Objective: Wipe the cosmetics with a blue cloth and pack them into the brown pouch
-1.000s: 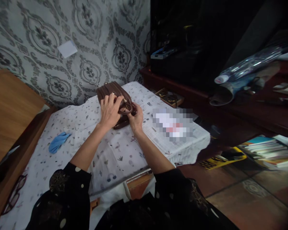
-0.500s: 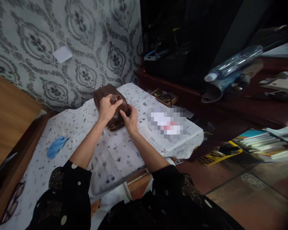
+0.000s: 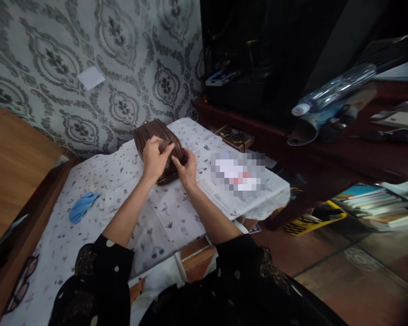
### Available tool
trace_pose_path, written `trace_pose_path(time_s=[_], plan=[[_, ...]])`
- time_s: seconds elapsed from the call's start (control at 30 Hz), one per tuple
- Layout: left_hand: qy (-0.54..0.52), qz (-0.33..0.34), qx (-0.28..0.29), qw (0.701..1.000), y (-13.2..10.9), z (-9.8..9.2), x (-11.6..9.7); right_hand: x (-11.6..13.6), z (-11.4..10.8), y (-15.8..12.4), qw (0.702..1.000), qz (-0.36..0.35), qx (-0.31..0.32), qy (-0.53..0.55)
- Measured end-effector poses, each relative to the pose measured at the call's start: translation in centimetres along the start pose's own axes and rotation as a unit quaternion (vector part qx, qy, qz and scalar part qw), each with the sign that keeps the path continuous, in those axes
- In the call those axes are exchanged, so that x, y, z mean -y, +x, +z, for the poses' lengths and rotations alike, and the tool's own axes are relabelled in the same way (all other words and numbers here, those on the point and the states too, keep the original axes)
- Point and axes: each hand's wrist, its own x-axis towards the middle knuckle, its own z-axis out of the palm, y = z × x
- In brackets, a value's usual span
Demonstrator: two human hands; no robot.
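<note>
A brown leather-like bag (image 3: pixel 145 138) with pleats rests on the cloth-covered table (image 3: pixel 156 213), close to the wall. My left hand (image 3: pixel 153 158) lies over the bag's top, its fingers closed on a brown flap or strap there. At the bag's right side, my right hand (image 3: pixel 186 168) pinches the bag's edge, thumb toward the left hand. The two thumbs are near each other. My fingers hide the middle of the bag, and I cannot make out whether it is opened there.
A blue cloth (image 3: pixel 83 207) and glasses (image 3: pixel 23 283) lie on the left of the table. A blurred-out white item (image 3: pixel 238 172) lies on the right. The dark cabinet to the right bears a plastic bottle (image 3: pixel 333 90). Books (image 3: pixel 381 206) are stacked below.
The view has shifted slightly. Both hands stay at the bag; the left fingers have moved a little on the flap or strap.
</note>
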Motion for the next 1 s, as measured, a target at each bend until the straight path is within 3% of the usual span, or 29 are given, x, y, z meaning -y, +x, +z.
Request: trace_pose_path(time_s=[0.17, 0.53, 0.73, 0.9, 1.0], plan=[[-0.011, 0.014, -0.033, 0.999, -1.0, 0.9, 0.3, 0.0, 0.0, 0.1, 1.0, 0.003, 0.009, -0.001], [0.005, 0.027, 0.028, 0.999, -0.3, 0.4, 0.3, -0.2, -0.1, 0.2, 1.0, 0.009, 0.011, -0.004], [-0.05, 0.035, 0.019, 0.998, 0.0, -1.9, 1.2, 0.3, -0.2, 0.0, 1.0, 0.013, 0.012, -0.018], [0.0, -0.018, -0.002, 1.0, -0.9, -4.5, 1.7, 1.1, -0.3, -0.3, 0.999, 0.025, 0.02, -0.042], [-0.007, -0.042, -0.002, 0.999, -1.6, -4.9, 1.9, 1.3, -0.4, -0.4, 0.997, 0.011, 0.031, -0.07]])
